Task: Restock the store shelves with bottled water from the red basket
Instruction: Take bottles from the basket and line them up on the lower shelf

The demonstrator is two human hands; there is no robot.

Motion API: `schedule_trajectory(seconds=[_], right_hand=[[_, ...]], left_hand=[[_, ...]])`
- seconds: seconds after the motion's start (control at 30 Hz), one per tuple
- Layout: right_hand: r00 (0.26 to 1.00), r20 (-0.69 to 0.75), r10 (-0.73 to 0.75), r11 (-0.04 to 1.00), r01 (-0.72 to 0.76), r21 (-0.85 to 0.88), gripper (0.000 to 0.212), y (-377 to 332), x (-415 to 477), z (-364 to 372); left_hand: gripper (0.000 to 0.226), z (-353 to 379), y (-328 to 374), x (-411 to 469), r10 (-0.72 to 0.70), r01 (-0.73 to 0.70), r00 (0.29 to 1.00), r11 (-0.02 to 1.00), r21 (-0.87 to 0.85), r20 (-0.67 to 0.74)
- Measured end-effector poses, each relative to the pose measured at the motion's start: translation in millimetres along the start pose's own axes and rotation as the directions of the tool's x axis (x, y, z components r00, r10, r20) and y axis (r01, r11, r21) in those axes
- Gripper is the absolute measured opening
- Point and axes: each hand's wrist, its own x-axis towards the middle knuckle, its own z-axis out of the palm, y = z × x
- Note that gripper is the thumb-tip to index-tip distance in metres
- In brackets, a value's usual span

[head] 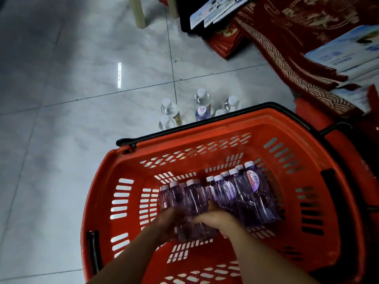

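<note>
A red plastic basket (205,136) with slotted walls stands on the floor below me. Inside it lie several purple-tinted water bottles (242,191) with white caps, side by side. My left hand (166,222) and my right hand (213,220) are both down in the basket, closed around the lower ends of the left group of bottles (188,195). The bottle bottoms are hidden under my fingers.
Several clear and purple bottles (202,99) stand upright on the grey tiled floor just beyond the basket. Red patterned packages (287,48) and stacked white-blue boxes (346,52) fill the right side. Beige chair legs (140,13) stand at the top.
</note>
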Motion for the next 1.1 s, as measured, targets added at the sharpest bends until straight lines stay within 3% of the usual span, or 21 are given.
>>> schedule_trajectory(seconds=[0.1,0.23,0.5,0.57,0.67,0.73,0.8,0.83,0.93,0.97,1.03,1.1], right_hand=[[0.999,0.024,0.036,0.994,-0.038,0.105,0.101,5.8,0.8,-6.8],[0.999,0.02,-0.037,0.977,0.032,0.21,0.095,1.9,-3.7,-17.3],[0.987,0.018,-0.162,0.931,0.147,0.333,0.06,-11.9,-46.2,-47.3],[0.979,-0.002,-0.202,0.91,0.188,0.37,0.064,-17.2,-61.8,-50.8],[0.963,-0.055,-0.263,0.858,0.26,0.443,0.097,-20.3,-73.3,-57.0],[0.951,-0.068,-0.301,0.833,0.297,0.466,0.087,-25.5,-91.4,-60.6],[0.935,-0.09,-0.344,0.81,0.344,0.475,0.065,-27.8,-113.3,-67.0],[0.926,-0.105,-0.363,0.809,0.369,0.458,0.07,-27.3,-123.1,-72.2],[0.882,-0.132,-0.452,0.784,0.463,0.414,0.113,-17.9,-140.3,-101.7],[0.872,-0.164,-0.46,0.781,0.486,0.392,0.119,-12.7,-151.4,-112.1],[0.844,-0.222,-0.488,0.756,0.536,0.375,0.109,-6.2,-192.0,-127.3],[0.791,-0.289,-0.539,0.712,0.611,0.346,0.079,6.3,-230.4,-138.9]], left_hand=[[0.037,6.6,-3.1,2.1,0.005,-0.001,0.999,0.996,-0.085,0.048],[0.033,9.0,4.7,-0.9,0.096,-0.085,0.993,0.987,-0.139,0.073],[0.05,3.7,38.7,-43.7,0.295,-0.296,0.919,0.955,-0.035,0.262],[0.064,5.9,47.9,-56.6,0.373,-0.366,0.89,0.927,-0.077,0.261],[0.071,12.8,59.9,-79.6,0.447,-0.415,0.861,0.893,-0.174,0.243],[0.08,19.6,68.0,-98.5,0.505,-0.465,0.82,0.862,-0.201,0.27],[0.071,30.8,76.6,-120.6,0.564,-0.522,0.758,0.826,-0.214,0.327],[0.062,38.2,80.0,-131.6,0.583,-0.546,0.731,0.811,-0.209,0.355],[0.047,61.5,88.4,-159.3,0.624,-0.589,0.696,0.779,-0.214,0.356],[0.043,71.0,90.6,-167.9,0.635,-0.601,0.688,0.77,-0.214,0.351],[0.043,92.4,95.8,-184.4,0.655,-0.621,0.66,0.751,-0.225,0.368],[0.057,115.2,101.2,-197.6,0.683,-0.646,0.618,0.724,-0.244,0.39]])
